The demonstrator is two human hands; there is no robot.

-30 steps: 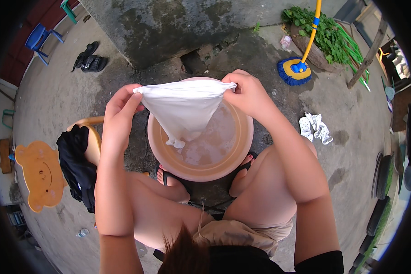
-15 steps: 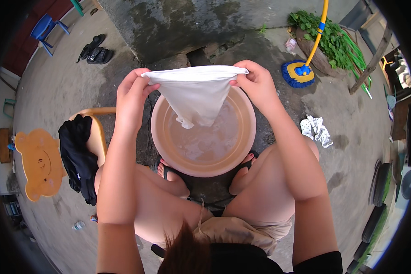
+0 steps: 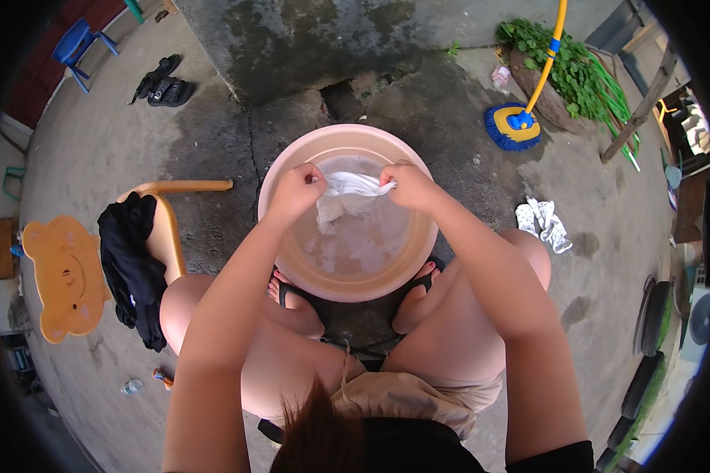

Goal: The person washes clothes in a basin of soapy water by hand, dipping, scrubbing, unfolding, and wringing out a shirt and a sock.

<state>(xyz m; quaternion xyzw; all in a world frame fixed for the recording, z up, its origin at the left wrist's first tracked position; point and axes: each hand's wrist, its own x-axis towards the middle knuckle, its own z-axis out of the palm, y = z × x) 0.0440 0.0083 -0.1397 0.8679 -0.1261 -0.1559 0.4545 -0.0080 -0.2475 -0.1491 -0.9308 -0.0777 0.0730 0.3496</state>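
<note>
Both sets of fingers were curled tight, the left hand (image 3: 296,191) and right hand (image 3: 406,185) each pinching a bunched end of a soggy white cloth (image 3: 347,197) that sagged between them, crumpled and wrinkly, right over the middle of a round pinkish plastic basin (image 3: 292,162) of cloudy soapy water. Basin sat on rough, damp-stained concrete (image 3: 237,150) between the person's sandaled feet. Off to the left a limp black garment (image 3: 130,264) hung over a smooth orange bear-shaped stool (image 3: 63,276), and a blue and yellow mop (image 3: 521,118) lay further out on the right.
</note>
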